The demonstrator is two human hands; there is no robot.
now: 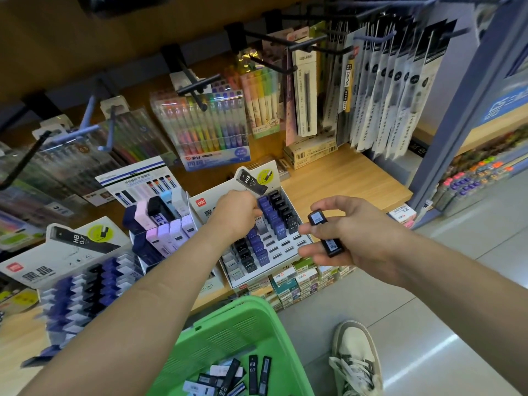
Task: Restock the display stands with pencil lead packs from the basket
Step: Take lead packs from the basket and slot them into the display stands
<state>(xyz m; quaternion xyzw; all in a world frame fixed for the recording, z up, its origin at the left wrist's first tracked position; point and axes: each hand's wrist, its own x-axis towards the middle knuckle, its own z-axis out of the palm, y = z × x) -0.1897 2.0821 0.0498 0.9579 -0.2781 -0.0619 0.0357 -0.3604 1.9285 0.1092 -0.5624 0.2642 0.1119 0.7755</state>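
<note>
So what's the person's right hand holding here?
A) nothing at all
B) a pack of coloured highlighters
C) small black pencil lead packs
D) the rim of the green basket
C: the right hand pinches small black lead packs between thumb and fingers, held in the air just right of the white display stand.

1. Bare left arm stretched forward; left hand (pixel 234 212) knuckles up, fingers curled downward, tips hidden.
2. Right hand (pixel 351 241) raised beside it, thumb and fingers pinching two black lead packs (pixel 332 247).
</note>
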